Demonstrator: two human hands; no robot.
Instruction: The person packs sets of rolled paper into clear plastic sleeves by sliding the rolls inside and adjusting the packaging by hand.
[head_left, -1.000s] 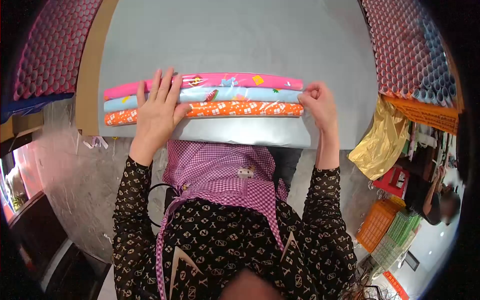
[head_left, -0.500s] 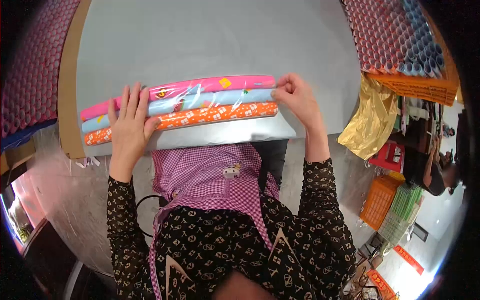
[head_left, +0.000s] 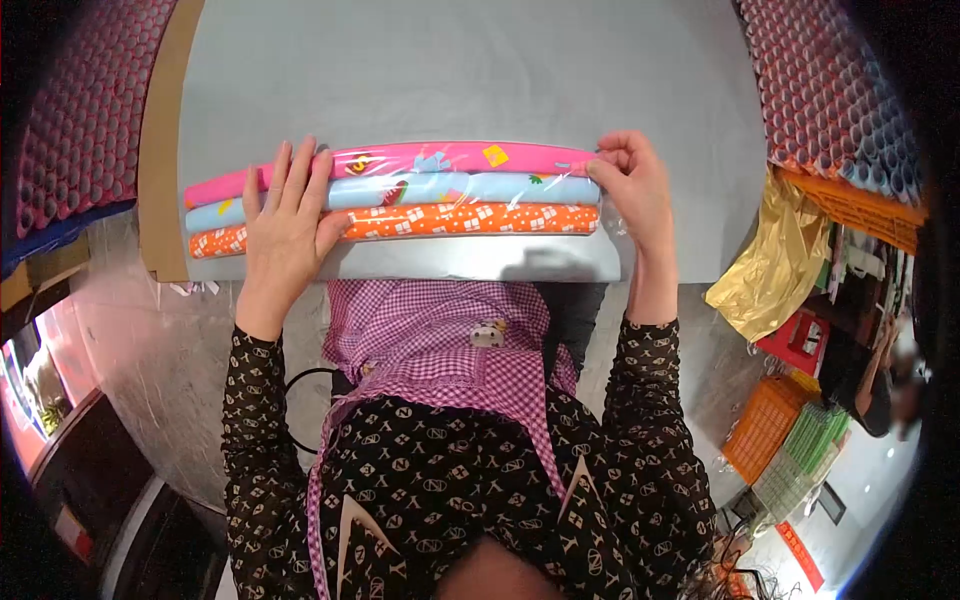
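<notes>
Three rolls of patterned wrapping paper lie side by side under shiny clear film: a pink roll (head_left: 455, 157), a light blue roll (head_left: 500, 189) and an orange roll with white squares (head_left: 470, 220). My left hand (head_left: 285, 225) rests flat across their left part, fingers spread over all three. At their right end, my right hand (head_left: 637, 185) has thumb and forefinger pinched together beside the pink and blue rolls. The clear film (head_left: 617, 222) glints just past the roll ends there, and the pinch appears to be on it.
The rolls lie near the front edge of a grey-covered table (head_left: 470, 70). Stacked tubes (head_left: 90, 130) stand at the left, more tubes (head_left: 835, 100) at the right above an orange crate (head_left: 850, 205). Gold foil (head_left: 770, 265) hangs by the right edge.
The view has shifted, so everything sits further right and slightly higher. My right hand's pinch has moved from the blue roll's end toward the pink one. My left hand stays on the rolls.
</notes>
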